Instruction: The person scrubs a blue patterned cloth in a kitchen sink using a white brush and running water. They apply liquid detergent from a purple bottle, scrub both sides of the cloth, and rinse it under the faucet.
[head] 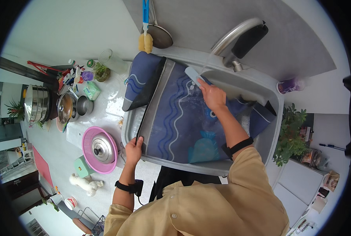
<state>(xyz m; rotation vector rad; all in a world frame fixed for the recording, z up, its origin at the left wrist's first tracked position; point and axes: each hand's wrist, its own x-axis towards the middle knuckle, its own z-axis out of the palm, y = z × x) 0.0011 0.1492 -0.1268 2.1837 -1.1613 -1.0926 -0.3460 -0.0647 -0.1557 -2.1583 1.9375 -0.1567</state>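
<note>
A blue floor mat (166, 118) with wavy lines and fish pictures lies wet across a grey sink basin (271, 129). My left hand (134, 150) pinches the mat's grey-bordered edge at the basin's near left. In my right hand (213, 96) is a light-blue scrubbing brush (193, 76), held against the mat's upper part with its bristles hidden. Whitish suds streak the surface around it. The mat's far left corner is folded over, showing a black underside, and its right end bunches inside the basin. A thin stream falls from the metal faucet (237, 37) near the brush.
Left of the sink, a pink basket (85, 147) holds a metal lid (102, 149). Beyond it stand a saucepan (84, 105), a steamer pot (36, 103) and jars. A sponge brush (146, 41) hangs above. A white dog (86, 184) is on the floor; a leafy plant (290, 132) grows at right.
</note>
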